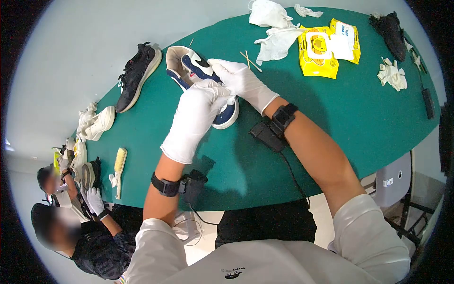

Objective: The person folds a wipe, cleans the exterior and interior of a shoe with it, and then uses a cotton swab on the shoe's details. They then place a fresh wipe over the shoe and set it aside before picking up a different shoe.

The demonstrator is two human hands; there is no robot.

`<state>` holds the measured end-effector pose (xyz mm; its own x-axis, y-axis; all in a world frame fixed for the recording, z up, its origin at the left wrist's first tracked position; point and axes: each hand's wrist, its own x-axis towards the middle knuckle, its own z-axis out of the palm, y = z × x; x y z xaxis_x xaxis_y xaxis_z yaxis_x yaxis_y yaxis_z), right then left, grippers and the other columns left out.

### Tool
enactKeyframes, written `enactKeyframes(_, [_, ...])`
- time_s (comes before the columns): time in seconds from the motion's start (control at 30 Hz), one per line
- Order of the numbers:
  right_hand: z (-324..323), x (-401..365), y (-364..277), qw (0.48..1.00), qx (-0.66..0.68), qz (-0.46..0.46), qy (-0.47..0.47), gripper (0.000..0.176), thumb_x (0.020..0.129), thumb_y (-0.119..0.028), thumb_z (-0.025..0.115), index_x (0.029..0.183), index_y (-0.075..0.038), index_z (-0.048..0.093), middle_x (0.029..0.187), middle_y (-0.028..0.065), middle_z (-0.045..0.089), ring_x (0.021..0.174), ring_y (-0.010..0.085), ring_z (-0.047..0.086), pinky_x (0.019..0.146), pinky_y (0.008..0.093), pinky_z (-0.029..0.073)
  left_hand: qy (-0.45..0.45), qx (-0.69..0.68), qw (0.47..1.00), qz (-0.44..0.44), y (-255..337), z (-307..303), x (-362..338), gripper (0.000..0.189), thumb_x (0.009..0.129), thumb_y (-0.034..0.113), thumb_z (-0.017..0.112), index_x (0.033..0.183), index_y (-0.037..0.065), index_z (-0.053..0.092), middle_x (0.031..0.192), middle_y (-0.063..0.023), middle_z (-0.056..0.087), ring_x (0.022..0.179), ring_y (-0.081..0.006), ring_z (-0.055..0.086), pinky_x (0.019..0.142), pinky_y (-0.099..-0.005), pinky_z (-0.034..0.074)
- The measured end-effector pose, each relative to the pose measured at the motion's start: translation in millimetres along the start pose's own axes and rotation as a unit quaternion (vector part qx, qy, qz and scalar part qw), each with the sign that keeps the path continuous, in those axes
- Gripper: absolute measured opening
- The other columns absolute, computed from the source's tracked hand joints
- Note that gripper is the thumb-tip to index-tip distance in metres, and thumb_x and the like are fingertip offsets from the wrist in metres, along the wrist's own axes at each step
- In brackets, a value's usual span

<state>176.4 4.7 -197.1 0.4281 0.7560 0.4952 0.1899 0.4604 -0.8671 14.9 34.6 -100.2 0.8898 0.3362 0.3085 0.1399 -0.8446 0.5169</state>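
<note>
A white and navy sneaker [228, 116] lies on the green table, its opening toward the far left and its toe toward me. Both my hands wear white gloves. My left hand [201, 106] is closed over the sneaker's front part; its curled fingers hide whatever they pinch. From the other side, my right hand [243, 83] grips the sneaker's side, fingertips near the collar. The hands meet over the middle of the sneaker and cover much of its upper. Just beyond my right hand lie cotton swabs [249, 61].
Yellow wipes packs [318, 53] and crumpled white wipes [279, 43] lie at the back. A black sneaker [138, 75], a white shoe [101, 124] and a brush [120, 170] are on the left. Crumpled gloves [392, 75] lie right. Two people sit at the left.
</note>
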Motion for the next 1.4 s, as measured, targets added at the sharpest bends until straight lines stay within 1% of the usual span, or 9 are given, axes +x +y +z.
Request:
enactKeyframes(0.27, [1.6, 10.2, 7.0, 0.992, 0.041, 0.114, 0.03, 0.049, 0.107, -0.037, 0.041, 0.106, 0.003, 0.069, 0.094, 0.0209, 0.071, 0.09, 0.0347, 0.067, 0.077, 0.0374, 0.053, 0.048, 0.227, 0.967, 0.103, -27.0, 9.9, 36.1, 0.01, 0.084, 0.012, 0.071, 0.092, 0.005, 0.073, 0.082, -0.0145, 0.067, 0.078, -0.0339, 0.065, 0.07, -0.0432, 0.052])
enactKeyframes(0.4, [-4.3, 5.3, -7.4, 0.992, -0.085, 0.088, 0.016, 0.044, 0.107, -0.036, 0.045, 0.104, 0.0, 0.07, 0.098, 0.0239, 0.07, 0.092, 0.0372, 0.067, 0.079, 0.0377, 0.053, 0.065, 0.286, 0.952, 0.086, -35.6, 1.7, 51.2, 0.011, 0.084, 0.012, 0.07, 0.093, 0.006, 0.073, 0.085, -0.0168, 0.064, 0.082, -0.0344, 0.063, 0.072, -0.0437, 0.051])
enactKeyframes(0.43, [-7.5, 6.3, -6.7, 0.987, -0.101, 0.12, -0.035, 0.045, 0.109, -0.034, 0.04, 0.123, 0.001, 0.065, 0.108, 0.0135, 0.071, 0.1, 0.0173, 0.065, 0.09, 0.0295, 0.05, 0.045, 0.282, 0.957, 0.046, -39.7, -0.5, 55.7, 0.015, 0.086, 0.013, 0.069, 0.096, 0.004, 0.074, 0.089, -0.0177, 0.064, 0.084, -0.0341, 0.063, 0.074, -0.0437, 0.051])
enactKeyframes(0.9, [-4.4, 5.6, -4.2, 0.99, -0.108, 0.08, -0.035, 0.036, 0.109, -0.027, 0.039, 0.12, -0.001, 0.061, 0.104, 0.009, 0.068, 0.096, 0.0143, 0.061, 0.089, 0.0283, 0.047, 0.069, 0.157, 0.984, -0.045, -13.6, -10.6, -13.9, 0.018, 0.086, 0.011, 0.075, 0.101, 0.003, 0.073, 0.1, -0.0135, 0.066, 0.086, -0.0284, 0.066, 0.076, -0.0346, 0.054])
enactKeyframes(1.0, [1.8, 4.0, -2.3, 0.998, -0.055, 0.031, 0.029, 0.041, 0.107, -0.035, 0.044, 0.103, 0.0, 0.066, 0.091, 0.025, 0.067, 0.085, 0.0391, 0.065, 0.075, 0.0413, 0.05, 0.077, 0.222, 0.972, 0.027, -11.1, -8.7, -21.2, 0.018, 0.084, 0.011, 0.076, 0.1, 0.004, 0.073, 0.1, -0.0128, 0.066, 0.088, -0.0292, 0.066, 0.076, -0.0347, 0.054])
enactKeyframes(1.13, [-0.9, 3.6, -4.4, 0.997, -0.076, 0.008, 0.022, 0.04, 0.106, -0.035, 0.045, 0.105, 0.0, 0.066, 0.089, 0.0249, 0.067, 0.083, 0.0379, 0.066, 0.074, 0.0409, 0.05, 0.066, 0.237, 0.968, 0.04, -5.0, -7.2, -25.6, 0.015, 0.085, 0.01, 0.075, 0.098, 0.004, 0.072, 0.097, -0.0126, 0.067, 0.09, -0.0299, 0.066, 0.077, -0.0344, 0.054])
enactKeyframes(1.23, [2.1, 4.2, 0.4, 0.996, -0.075, -0.007, 0.043, 0.039, 0.106, -0.034, 0.046, 0.106, -0.001, 0.067, 0.088, 0.0244, 0.067, 0.083, 0.0387, 0.066, 0.072, 0.0413, 0.05, 0.073, 0.175, 0.98, -0.064, -6.1, -13.4, -36.8, 0.014, 0.087, 0.008, 0.073, 0.099, 0.003, 0.072, 0.096, -0.0127, 0.067, 0.087, -0.0268, 0.068, 0.077, -0.033, 0.054])
enactKeyframes(1.33, [-2.9, 3.7, 2.3, 0.997, -0.036, 0.069, -0.019, 0.035, 0.108, -0.024, 0.045, 0.118, 0.003, 0.064, 0.1, 0.0051, 0.069, 0.091, 0.0102, 0.06, 0.083, 0.0264, 0.05, 0.124, 0.085, 0.984, -0.096, -20.6, -14.3, -45.6, 0.012, 0.089, 0.005, 0.07, 0.101, 0.001, 0.071, 0.095, -0.0129, 0.067, 0.085, -0.0231, 0.069, 0.077, -0.0309, 0.054])
enactKeyframes(1.4, [-1.4, 3.8, 1.9, 0.997, -0.025, 0.074, -0.005, 0.035, 0.108, -0.024, 0.047, 0.117, 0.004, 0.065, 0.1, 0.0048, 0.07, 0.092, 0.0089, 0.06, 0.082, 0.0256, 0.05, 0.147, 0.11, 0.98, -0.071, -46.6, -17.4, -48.1, 0.013, 0.089, 0.003, 0.068, 0.101, -0.002, 0.068, 0.094, -0.0138, 0.067, 0.084, -0.0215, 0.068, 0.076, -0.0298, 0.054])
